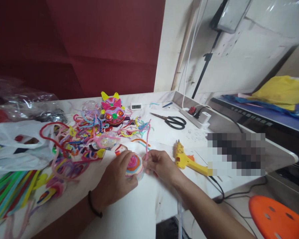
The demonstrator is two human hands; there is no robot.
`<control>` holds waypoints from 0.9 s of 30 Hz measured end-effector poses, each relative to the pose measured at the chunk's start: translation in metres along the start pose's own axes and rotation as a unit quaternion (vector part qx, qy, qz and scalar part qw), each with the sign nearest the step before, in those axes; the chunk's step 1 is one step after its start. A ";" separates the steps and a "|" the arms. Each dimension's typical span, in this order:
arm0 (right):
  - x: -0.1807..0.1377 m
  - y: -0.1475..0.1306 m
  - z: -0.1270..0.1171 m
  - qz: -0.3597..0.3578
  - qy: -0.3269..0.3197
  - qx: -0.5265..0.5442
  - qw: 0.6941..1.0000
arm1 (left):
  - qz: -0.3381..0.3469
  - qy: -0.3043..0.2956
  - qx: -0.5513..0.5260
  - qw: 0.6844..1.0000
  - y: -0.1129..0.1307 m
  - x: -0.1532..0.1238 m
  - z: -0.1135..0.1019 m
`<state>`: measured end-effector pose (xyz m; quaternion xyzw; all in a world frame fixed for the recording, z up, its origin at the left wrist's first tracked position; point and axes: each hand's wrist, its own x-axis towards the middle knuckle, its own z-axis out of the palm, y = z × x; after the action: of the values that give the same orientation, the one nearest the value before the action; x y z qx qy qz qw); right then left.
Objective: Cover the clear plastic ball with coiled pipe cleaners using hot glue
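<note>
My left hand (117, 177) is closed round a small round piece (134, 165) coiled in pink, orange, white and blue rings. At its right edge my right hand (159, 165) pinches a pink pipe cleaner (148, 137), whose free end sticks up above the fingers. Part of the round piece is hidden behind the left fingers. A yellow hot glue gun (183, 159) lies just right of my right hand. Farther back are black-handled scissors (171, 120), blades pointing left. Behind the hands stands a colourful animal-like figure (114, 111) with yellow and pink pointed ears.
Tangled pipe cleaners (89, 132) cover the left of the white table (144, 205), beside a white plastic bag (17, 146). A power strip (194, 118) and small digital clock (136, 106) sit at the back. An orange stool (279, 215) stands lower right, near hanging cables.
</note>
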<state>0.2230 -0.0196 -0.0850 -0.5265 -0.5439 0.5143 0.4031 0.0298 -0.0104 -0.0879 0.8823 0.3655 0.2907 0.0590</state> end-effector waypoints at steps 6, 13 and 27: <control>0.000 -0.001 0.000 -0.034 0.013 -0.046 0.998 | 0.010 0.012 0.001 1.000 -0.001 -0.002 0.001; 0.004 0.000 -0.001 -0.074 0.039 -0.093 0.992 | 0.001 0.014 -0.003 1.000 -0.004 -0.003 0.003; 0.011 -0.004 -0.003 -0.051 0.012 -0.082 0.995 | -0.003 0.009 -0.027 1.000 -0.001 0.001 0.001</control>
<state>0.2242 -0.0078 -0.0815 -0.5352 -0.6055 0.4404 0.3911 0.0300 -0.0086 -0.0887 0.8764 0.3610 0.3084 0.0805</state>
